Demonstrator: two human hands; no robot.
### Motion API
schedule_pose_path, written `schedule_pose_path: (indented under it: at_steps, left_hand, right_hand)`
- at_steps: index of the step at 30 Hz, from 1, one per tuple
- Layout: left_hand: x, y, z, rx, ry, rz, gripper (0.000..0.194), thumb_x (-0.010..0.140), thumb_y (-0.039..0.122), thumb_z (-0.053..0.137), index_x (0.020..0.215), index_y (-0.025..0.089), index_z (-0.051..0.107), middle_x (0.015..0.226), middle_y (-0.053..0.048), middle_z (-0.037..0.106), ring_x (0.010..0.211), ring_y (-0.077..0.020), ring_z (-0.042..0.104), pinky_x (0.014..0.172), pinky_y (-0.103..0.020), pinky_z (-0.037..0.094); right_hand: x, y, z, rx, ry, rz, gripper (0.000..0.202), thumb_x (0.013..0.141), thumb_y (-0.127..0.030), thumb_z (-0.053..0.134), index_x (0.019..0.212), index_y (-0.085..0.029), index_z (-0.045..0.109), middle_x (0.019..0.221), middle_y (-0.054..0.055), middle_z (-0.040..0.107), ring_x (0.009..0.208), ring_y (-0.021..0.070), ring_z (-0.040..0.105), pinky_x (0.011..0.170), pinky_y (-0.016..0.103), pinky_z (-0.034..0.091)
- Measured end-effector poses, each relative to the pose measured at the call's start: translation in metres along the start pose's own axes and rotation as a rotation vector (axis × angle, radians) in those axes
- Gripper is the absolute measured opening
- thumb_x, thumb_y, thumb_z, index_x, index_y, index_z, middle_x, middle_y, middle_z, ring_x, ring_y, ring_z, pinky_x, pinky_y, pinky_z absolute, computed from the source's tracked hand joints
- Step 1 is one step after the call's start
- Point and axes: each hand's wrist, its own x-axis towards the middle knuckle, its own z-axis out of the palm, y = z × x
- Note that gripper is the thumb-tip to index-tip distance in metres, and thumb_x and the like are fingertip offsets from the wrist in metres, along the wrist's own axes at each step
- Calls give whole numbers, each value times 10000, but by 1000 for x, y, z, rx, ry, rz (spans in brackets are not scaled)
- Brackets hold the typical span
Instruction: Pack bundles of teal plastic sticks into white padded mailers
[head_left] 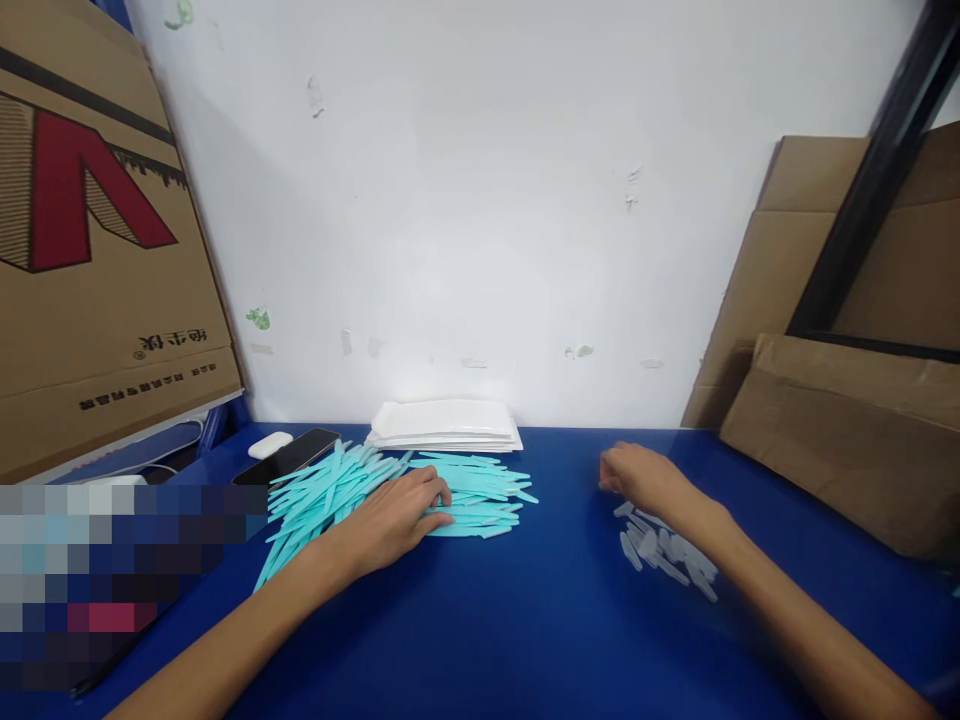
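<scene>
Two heaps of thin turquoise sticks lie on the blue table (517,620), a fanned one (311,500) on the left and a flatter one (484,490) beside it. My left hand (409,508) rests between them, fingers bent over the near end of the right heap, thumb and fingers apart; no stick is seen held in it. On the right, my right hand (637,475) is closed just behind a small scatter of translucent pieces (660,550). Its fingertips are turned away, so whatever they hold, if anything, is hidden.
White flat packets (446,425) are stacked against the wall. A black phone (289,457) and a white case (270,445) lie back left. Cardboard stands at the left (112,330) and right (840,440). A blurred patch covers the left front.
</scene>
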Motion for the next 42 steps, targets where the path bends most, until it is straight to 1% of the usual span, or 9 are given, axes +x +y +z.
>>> schedule_pose_path:
  at_steps: [4, 7, 11, 13, 19, 22, 26, 31, 42]
  left_hand:
    - [0, 5, -5, 8, -13, -10, 234, 1015, 411, 460, 1029, 229, 606, 1071, -38, 605, 940, -212, 572, 788, -317, 410]
    - [1, 6, -6, 21, -14, -5, 232, 1014, 406, 463, 1010, 225, 607, 1057, -43, 600, 930, -213, 567, 784, -318, 410]
    - [0, 2, -3, 20, 20, 7, 229, 1013, 412, 468, 1031, 225, 598, 1071, -40, 595, 942, -207, 560, 791, -316, 409]
    - [1, 1, 0, 24, 31, 28, 244, 1025, 404, 441, 1012, 224, 605, 1057, -37, 601, 936, -201, 559, 789, -314, 407]
    - [3, 4, 2, 46, 96, 65, 328, 1048, 399, 352, 969, 210, 608, 1000, -51, 620, 925, -205, 554, 788, -316, 407]
    - [4, 6, 1, 41, 147, 18, 334, 1053, 400, 310, 978, 215, 577, 967, -50, 622, 886, -213, 543, 774, -333, 394]
    - [6, 7, -2, 89, 196, -27, 318, 1056, 326, 218, 925, 217, 486, 813, -27, 587, 682, -193, 463, 717, -350, 347]
    - [3, 12, -6, 3, 231, -81, 246, 1043, 298, 205, 925, 235, 411, 768, -5, 531, 645, -191, 448, 621, -320, 312]
    - [0, 19, -9, -64, 195, -97, 272, 1045, 395, 226, 936, 240, 421, 775, -2, 551, 685, -206, 508, 651, -328, 345]
  right_hand:
    - [3, -14, 0, 13, 113, -55, 198, 944, -78, 432, 964, -146, 617, 1000, 146, 704, 845, 219, 654, 642, 273, 384]
    - [6, -28, 5, 80, 168, -101, 206, 990, -136, 382, 1083, -181, 560, 927, 96, 729, 751, 203, 665, 577, 258, 355]
    - [5, -48, 16, 354, 218, -278, 208, 1039, -319, 382, 1047, -244, 575, 809, 7, 728, 676, 178, 664, 579, 249, 377]
    - [3, -56, 20, 451, 212, -345, 238, 1041, -338, 379, 1067, -248, 597, 822, 6, 731, 675, 174, 669, 595, 251, 403]
    - [-2, -63, 23, 514, 219, -440, 329, 1019, -282, 434, 1326, -261, 550, 1015, 54, 750, 862, 204, 710, 691, 273, 490]
    - [-3, -64, 20, 533, 232, -450, 271, 1014, -282, 467, 1226, -240, 630, 970, 46, 764, 841, 204, 718, 715, 287, 503]
    - [-3, -66, 16, 522, 284, -473, 225, 1011, -301, 495, 1013, -227, 707, 918, 28, 763, 777, 185, 710, 682, 278, 496]
    - [-3, -66, 19, 550, 363, -502, 193, 990, -301, 548, 1017, -231, 725, 981, 37, 770, 849, 196, 716, 747, 296, 528]
    - [-6, -69, 22, 636, 489, -525, 141, 938, -298, 653, 1053, -238, 707, 945, 19, 770, 788, 175, 719, 710, 266, 550]
